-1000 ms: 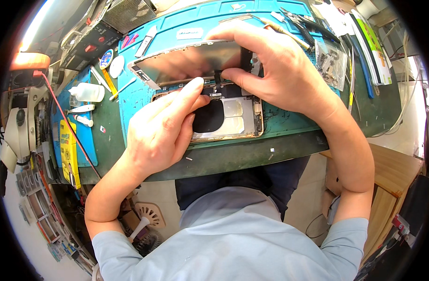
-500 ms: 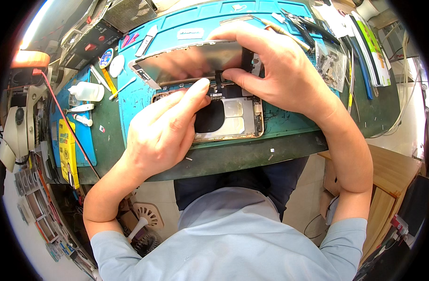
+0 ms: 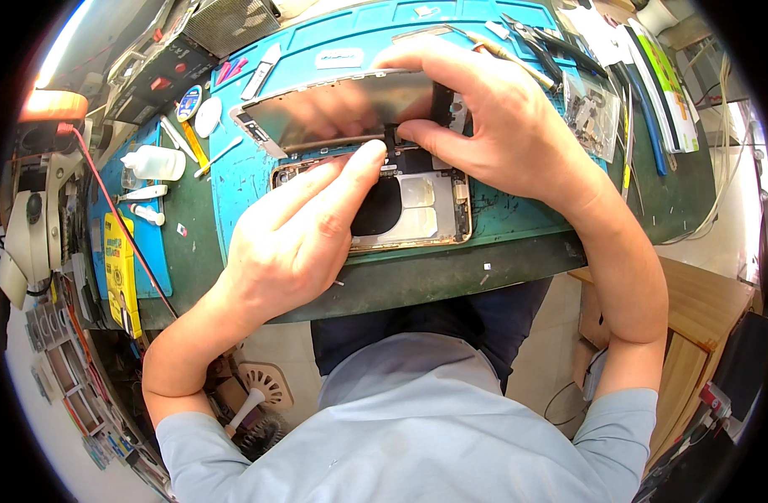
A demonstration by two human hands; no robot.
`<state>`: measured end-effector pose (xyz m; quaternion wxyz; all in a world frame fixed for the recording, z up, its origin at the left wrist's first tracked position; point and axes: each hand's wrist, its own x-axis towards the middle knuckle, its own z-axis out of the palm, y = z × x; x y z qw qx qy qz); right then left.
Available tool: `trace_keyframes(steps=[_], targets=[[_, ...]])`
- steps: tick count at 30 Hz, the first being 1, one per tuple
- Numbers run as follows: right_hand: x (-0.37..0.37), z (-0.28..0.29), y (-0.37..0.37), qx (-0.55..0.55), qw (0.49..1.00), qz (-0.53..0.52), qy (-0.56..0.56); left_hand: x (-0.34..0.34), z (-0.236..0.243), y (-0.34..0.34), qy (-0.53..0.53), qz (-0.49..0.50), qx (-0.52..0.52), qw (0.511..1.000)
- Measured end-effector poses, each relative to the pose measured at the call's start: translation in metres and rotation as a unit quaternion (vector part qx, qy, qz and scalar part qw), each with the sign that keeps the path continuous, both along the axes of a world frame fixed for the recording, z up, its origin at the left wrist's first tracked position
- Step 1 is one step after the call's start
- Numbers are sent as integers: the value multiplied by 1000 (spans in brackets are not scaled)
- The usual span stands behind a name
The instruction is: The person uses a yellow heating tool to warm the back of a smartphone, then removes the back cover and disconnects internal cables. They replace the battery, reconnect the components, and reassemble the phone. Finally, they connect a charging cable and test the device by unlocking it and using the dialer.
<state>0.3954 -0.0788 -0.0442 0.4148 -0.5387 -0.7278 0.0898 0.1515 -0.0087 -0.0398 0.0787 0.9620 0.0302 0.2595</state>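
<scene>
Holding up a phone screen (image 3: pixel 342 109) at a slant, the right hand (image 3: pixel 514 130) has its grip closed around the right end of it, with the fingers over the upper edge and the thumb near the lower edge. The phone body (image 3: pixel 447 225) lies under the screen, flat and open, on a blue mat (image 3: pixel 522 220) close to the middle of the front edge of the worktop (image 3: pixel 526 267). A dark flat cable (image 3: pixel 390 141) stands between the two parts, beside the right thumb. The left hand (image 3: pixel 292 230) is over the left part of the phone body, and its fingertips are near this cable. Its grip is almost together at the tips, but I cannot tell if something small is held there. Toward the left edge of the worktop are a white bottle (image 3: pixel 159 163) and, nearer to the front left corner, a yellow packet (image 3: pixel 121 272). Toward the right edge lie a clear bag (image 3: pixel 591 121) with small parts and a blue tool (image 3: pixel 649 134); pliers (image 3: pixel 530 46) lie near the back edge.
</scene>
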Motion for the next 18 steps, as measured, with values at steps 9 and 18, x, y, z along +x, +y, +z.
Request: trace_keyframes(steps=[9, 18], targets=[[1, 0, 0, 7, 1000, -6, -26, 1, 6, 0, 21, -8, 20, 1000], [2, 2, 1, 21, 999, -8, -44, -7, -7, 5, -34, -7, -80, 996]])
